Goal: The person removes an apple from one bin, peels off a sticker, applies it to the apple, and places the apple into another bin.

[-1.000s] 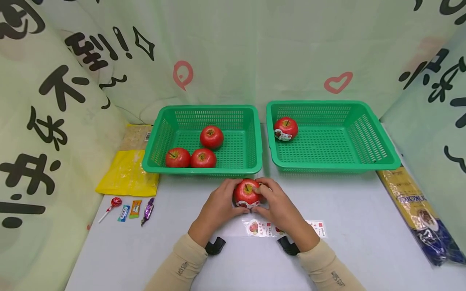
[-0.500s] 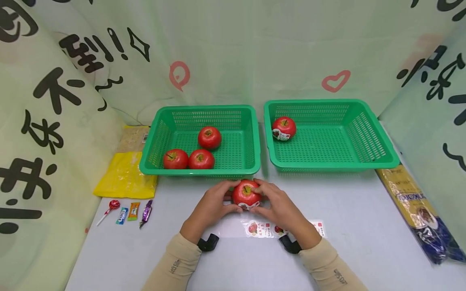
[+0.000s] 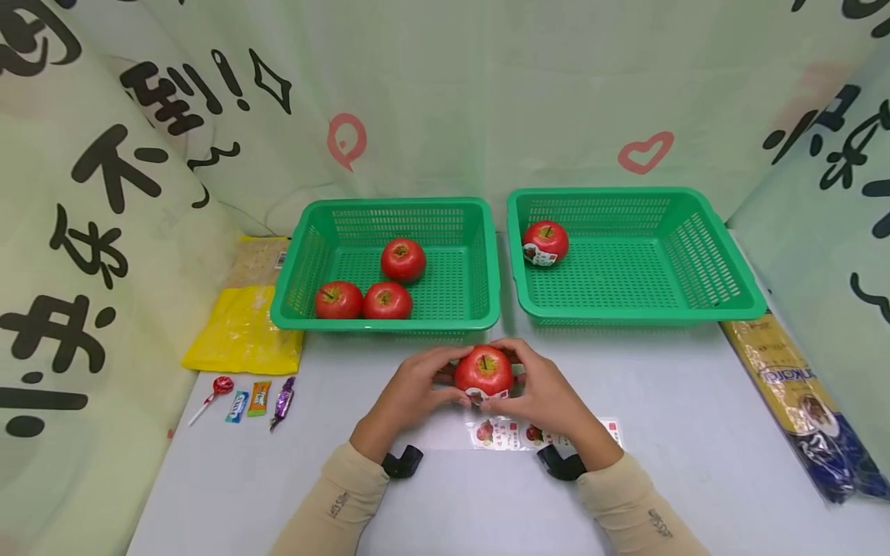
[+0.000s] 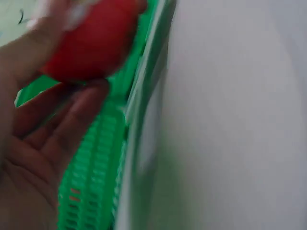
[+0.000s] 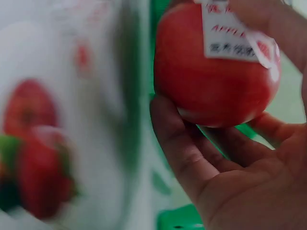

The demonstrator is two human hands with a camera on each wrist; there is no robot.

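Between both hands, in front of the baskets in the head view, is a red apple (image 3: 484, 369) with its stem up and a white label (image 3: 480, 396) on its near side. My left hand (image 3: 417, 390) holds its left side, thumb in front and fingers behind. On the other side my right hand (image 3: 545, 390) grips the apple, its thumb pressing on the label (image 5: 230, 36) in the right wrist view. That label carries printed characters and one edge of it stands slightly raised. A strip of apple-picture stickers (image 3: 502, 434) lies under the right hand, partly covered by it.
A green basket (image 3: 389, 325) at the back left contains three red apples without visible labels. The basket (image 3: 640, 315) at the right holds one labelled apple (image 3: 545, 242). A yellow packet (image 3: 243, 332), a lollipop (image 3: 221, 386) and several sweets lie left; a gold-and-blue bag (image 3: 806, 409) lies right.
Both hands have brought the apple slightly to the right and turned it a little. The right fingers have shifted from its top to behind it, with the thumb on the label.
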